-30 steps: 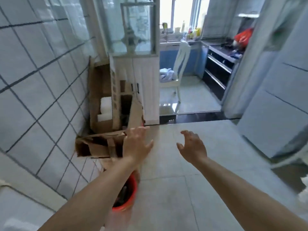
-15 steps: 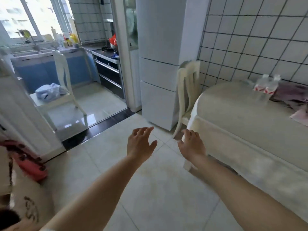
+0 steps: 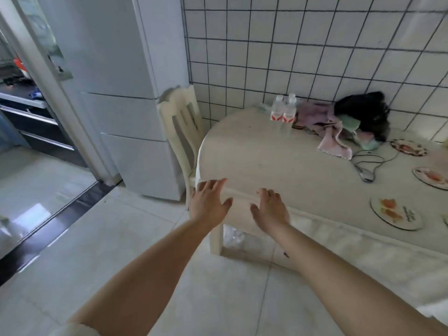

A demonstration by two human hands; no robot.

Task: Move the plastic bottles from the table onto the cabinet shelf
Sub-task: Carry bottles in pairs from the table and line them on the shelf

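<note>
Two bottles (image 3: 283,112) on table (image 3: 254,151); two hands (image 3: 238,206) empty.

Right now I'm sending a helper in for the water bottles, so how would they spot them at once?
Find the cream table against the tiled wall. At its far edge by the wall, left of the pile of cloths, stand two clear plastic bottles side by side. Only they stand upright, with white caps and red-and-white labels.

Home dining corner: table (image 3: 254,151), fridge (image 3: 126,93)
</note>
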